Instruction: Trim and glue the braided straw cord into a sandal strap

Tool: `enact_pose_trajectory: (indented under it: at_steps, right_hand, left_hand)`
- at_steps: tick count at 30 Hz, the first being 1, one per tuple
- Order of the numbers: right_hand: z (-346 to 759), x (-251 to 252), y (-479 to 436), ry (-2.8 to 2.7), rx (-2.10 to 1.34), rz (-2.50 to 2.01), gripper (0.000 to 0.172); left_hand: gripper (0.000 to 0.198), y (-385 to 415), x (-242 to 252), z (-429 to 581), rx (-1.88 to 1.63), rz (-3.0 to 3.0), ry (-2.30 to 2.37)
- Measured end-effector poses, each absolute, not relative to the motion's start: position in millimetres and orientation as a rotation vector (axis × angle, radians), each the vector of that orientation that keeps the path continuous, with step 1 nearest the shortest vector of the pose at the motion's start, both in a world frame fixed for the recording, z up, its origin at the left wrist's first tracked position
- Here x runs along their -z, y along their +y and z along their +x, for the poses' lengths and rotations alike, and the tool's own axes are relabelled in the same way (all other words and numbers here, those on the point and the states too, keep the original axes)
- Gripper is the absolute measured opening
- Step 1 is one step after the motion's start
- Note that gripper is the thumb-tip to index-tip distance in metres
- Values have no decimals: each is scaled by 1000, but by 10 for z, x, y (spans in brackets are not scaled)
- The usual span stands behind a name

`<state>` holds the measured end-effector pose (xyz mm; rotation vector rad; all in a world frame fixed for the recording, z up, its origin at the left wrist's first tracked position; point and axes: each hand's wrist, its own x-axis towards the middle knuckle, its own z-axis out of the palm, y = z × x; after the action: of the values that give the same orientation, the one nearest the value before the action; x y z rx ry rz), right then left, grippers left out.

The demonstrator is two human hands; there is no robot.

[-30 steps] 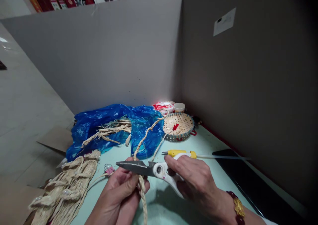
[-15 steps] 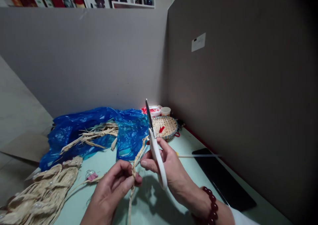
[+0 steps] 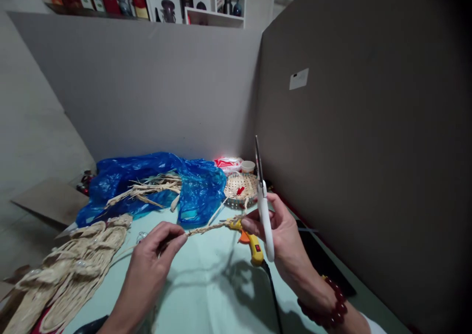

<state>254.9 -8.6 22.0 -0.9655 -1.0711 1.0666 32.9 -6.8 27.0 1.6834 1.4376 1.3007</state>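
My left hand (image 3: 153, 258) pinches one end of a braided straw cord (image 3: 210, 227), which stretches level toward my right hand (image 3: 282, 233). The right hand is closed on white-handled scissors (image 3: 263, 203), blades pointing straight up, and its fingers also grip the cord's other end. A yellow glue gun (image 3: 251, 243) with an orange trigger and a black cable lies on the pale green table (image 3: 206, 294) just below the right hand.
A blue plastic bag (image 3: 155, 184) holding loose straw lies at the back. Woven straw pieces (image 3: 70, 270) sit at the left. A small round basket (image 3: 241, 189), a white cup (image 3: 248, 166) and a red-white packet stand in the corner. Grey partition walls close off back and right.
The hands have moved apart, pulling the braided cord out level between them. The scissors stay upright in the right hand, which shifted right. The glue gun has come into view below it.
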Motion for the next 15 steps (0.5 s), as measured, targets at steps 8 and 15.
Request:
enact_pose_trajectory:
  at_steps: [8, 15]
  right_hand:
    - [2605, -146, -45, -1217, -819, -1110, 42]
    - [2646, -390, 626, -1354, -419, -1195, 31]
  left_hand:
    - [18, -227, -221, 315, -1381, 2125, 1445]
    - [17, 240, -443, 99, -1380, 2414, 1566]
